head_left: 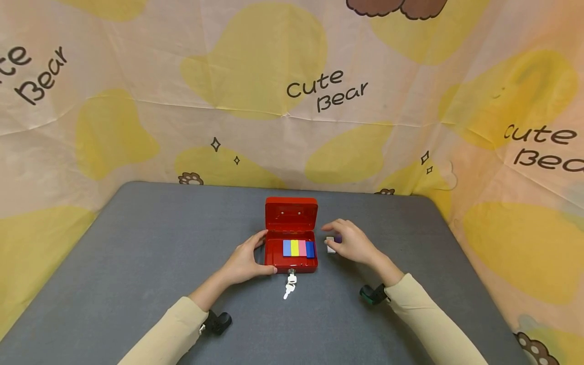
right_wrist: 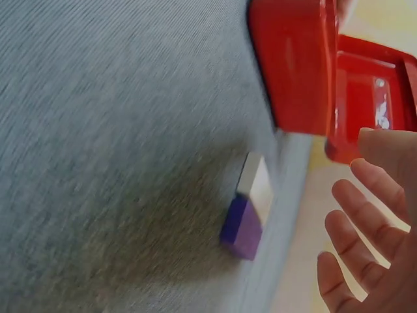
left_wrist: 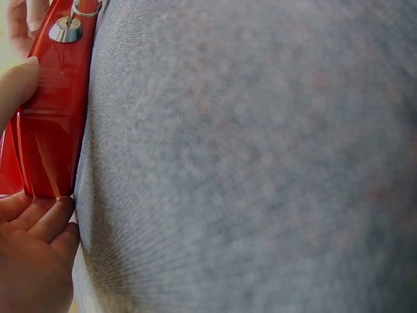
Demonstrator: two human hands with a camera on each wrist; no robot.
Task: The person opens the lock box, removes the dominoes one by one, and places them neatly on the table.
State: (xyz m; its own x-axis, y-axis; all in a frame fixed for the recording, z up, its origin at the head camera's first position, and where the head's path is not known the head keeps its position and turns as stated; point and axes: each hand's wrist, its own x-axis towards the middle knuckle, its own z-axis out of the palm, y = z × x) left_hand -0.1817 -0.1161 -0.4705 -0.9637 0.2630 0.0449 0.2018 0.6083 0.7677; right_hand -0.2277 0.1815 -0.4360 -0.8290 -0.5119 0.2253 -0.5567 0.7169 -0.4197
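A red cash box point(head_left: 274, 248) stands on the grey table with its lid point(head_left: 291, 215) raised at the back. My left hand point(head_left: 244, 261) holds the box by its left side, thumb at the front edge and fingers along the side. Inside lies a row of coloured blocks point(head_left: 294, 248): light blue, yellow, pink and dark blue. To the right of the box, a white block point(right_wrist: 258, 182) and a purple block point(right_wrist: 242, 228) lie against each other on the table. My right hand point(head_left: 355, 244) is over these two, fingers loosely bent and spread, with nothing in them.
Silver keys point(head_left: 290, 285) hang from the lock point(left_wrist: 66, 29) at the box's front. The grey table point(head_left: 182, 218) meets a printed cloth point(head_left: 255, 66) at the back and sides. Black wrist cameras point(head_left: 373, 294) sit below both wrists.
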